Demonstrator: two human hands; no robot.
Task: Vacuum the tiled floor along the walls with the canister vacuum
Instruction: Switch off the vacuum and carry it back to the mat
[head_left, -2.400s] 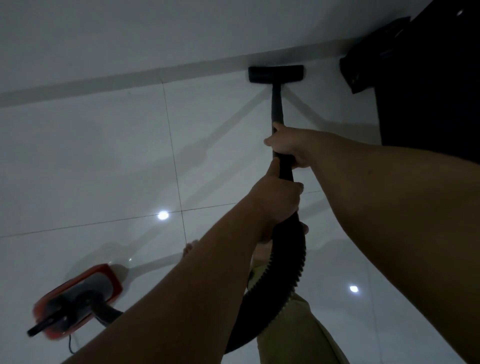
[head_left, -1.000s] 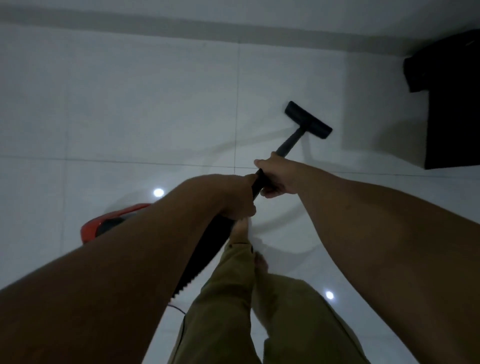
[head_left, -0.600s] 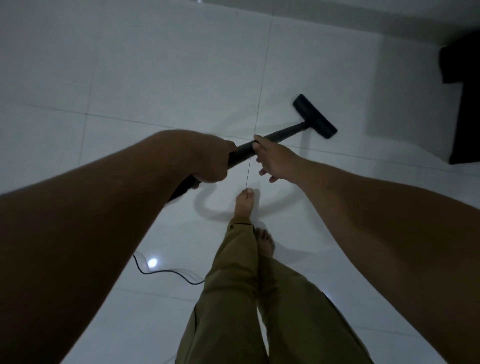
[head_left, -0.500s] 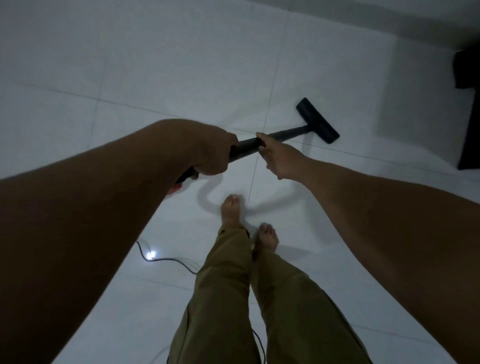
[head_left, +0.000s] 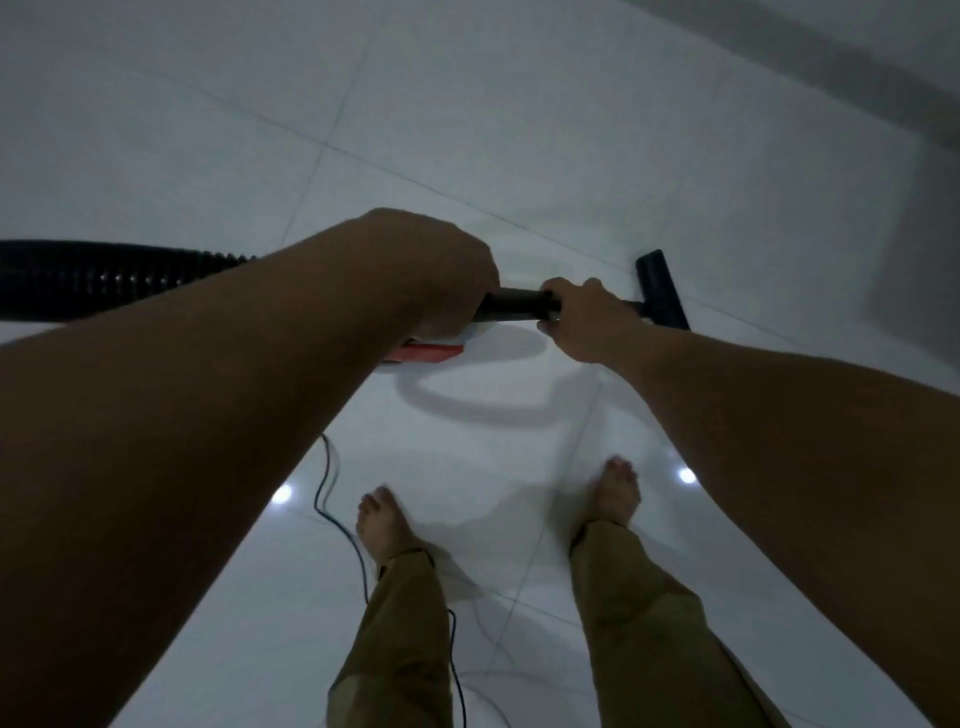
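Note:
Both hands grip the black vacuum wand (head_left: 517, 305), which lies nearly level across the middle of the head view. My left hand (head_left: 447, 275) is closed on its rear end, where the ribbed black hose (head_left: 104, 275) runs off to the left edge. My right hand (head_left: 587, 317) is closed on the wand further forward. The black floor nozzle (head_left: 662, 291) rests on the white tiled floor (head_left: 467, 130) to the right of my right hand. A sliver of the red canister (head_left: 431, 353) shows under my left wrist; the rest is hidden by my arm.
A thin black power cord (head_left: 332, 499) snakes over the tiles by my bare left foot (head_left: 382, 525). My right foot (head_left: 618, 493) stands apart from it. A grey skirting and wall (head_left: 831, 57) run across the upper right corner.
The view has swung left; the dark furniture at right has left the frame. The wand has turned closer to level, the hose now stretches left, and my feet stand further apart.

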